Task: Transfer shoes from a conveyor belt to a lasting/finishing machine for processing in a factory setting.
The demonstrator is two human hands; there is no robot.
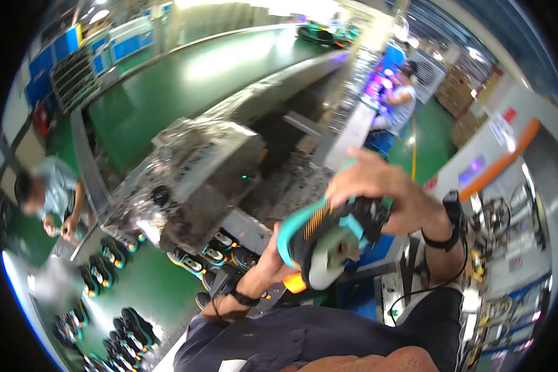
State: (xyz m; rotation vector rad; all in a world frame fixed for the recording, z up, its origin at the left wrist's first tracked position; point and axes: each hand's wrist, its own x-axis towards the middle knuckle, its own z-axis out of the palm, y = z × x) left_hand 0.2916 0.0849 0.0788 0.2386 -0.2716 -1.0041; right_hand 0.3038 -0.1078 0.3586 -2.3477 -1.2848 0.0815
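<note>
A black and teal sneaker (305, 243) with thin orange stripes and a pale, whitish section is held up in front of my body, tilted on its side. My left hand (270, 263) grips it at the lower left, where the shoe covers some of the fingers. From above, my right hand (372, 180) wraps round its upper right end, next to dark material. A yellow-orange piece (295, 283) shows just under the sneaker, beside my left hand; whether it is part of the shoe I cannot tell. Both wrists wear dark straps with cables.
A foil-covered machine (214, 164) stands ahead of my hands, beside a long green conveyor belt (130, 118). Several sneakers (130, 332) line a green surface at the lower left. A person (59, 186) sits at the left; another person (403, 102) works at the far right. Equipment (508, 229) stands at my right.
</note>
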